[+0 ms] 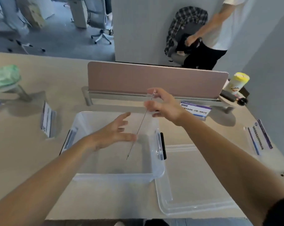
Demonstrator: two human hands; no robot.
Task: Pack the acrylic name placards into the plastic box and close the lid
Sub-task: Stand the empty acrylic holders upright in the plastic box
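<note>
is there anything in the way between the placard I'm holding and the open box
Nothing visible. The right hand holds the clear placard edge-on above the plastic box, which looks empty. The lid lies on the table to the right. The open left hand is beside the placard, not under it.

A pink fabric divider panel (157, 79) stands across the beige counter (32, 160). At its right end a white canister with yellow lid (237, 83) sits on a small round shelf. Far left is a green crumpled plastic bag (5, 77). Behind — a plaid shirt (185, 22) over a chair, beside a standing person (217, 30).
</note>
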